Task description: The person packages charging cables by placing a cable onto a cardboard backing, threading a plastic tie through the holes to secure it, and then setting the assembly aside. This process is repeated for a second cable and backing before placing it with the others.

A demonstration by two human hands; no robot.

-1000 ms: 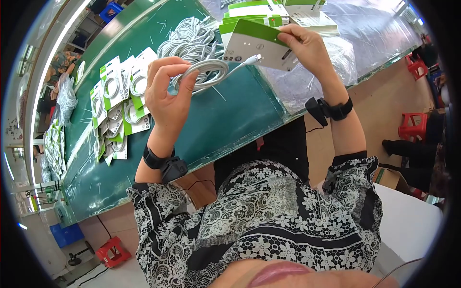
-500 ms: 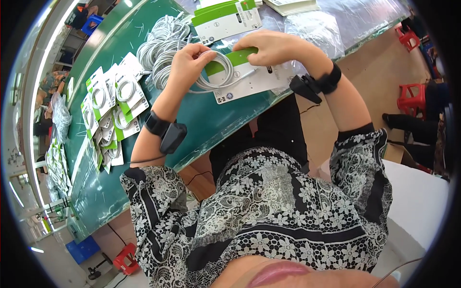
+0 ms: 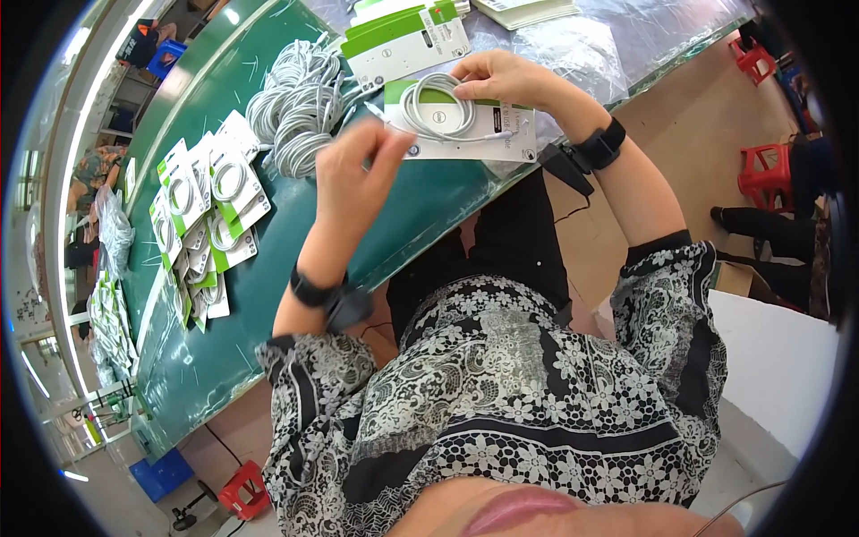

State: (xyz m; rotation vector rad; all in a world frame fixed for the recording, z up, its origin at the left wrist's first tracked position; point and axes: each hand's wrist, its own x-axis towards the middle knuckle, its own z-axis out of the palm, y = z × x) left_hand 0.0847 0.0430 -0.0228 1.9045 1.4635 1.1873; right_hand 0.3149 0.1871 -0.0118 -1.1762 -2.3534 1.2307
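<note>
Right hand (image 3: 501,79): fingers pressed on coiled white cable (image 3: 437,106), pinning it to backing card (image 3: 465,134)
Left hand (image 3: 358,174): at seven o'clock of card; fingertips bunched, pinching cable end, I think

Green workbench (image 3: 268,295) stocked with cable goods

A heap of loose white cables (image 3: 300,107) lies at upper centre; finished cards (image 3: 210,210) fan out at left; red stools (image 3: 769,170) stand on the floor at right, a blue crate (image 3: 161,470) lower left.
</note>
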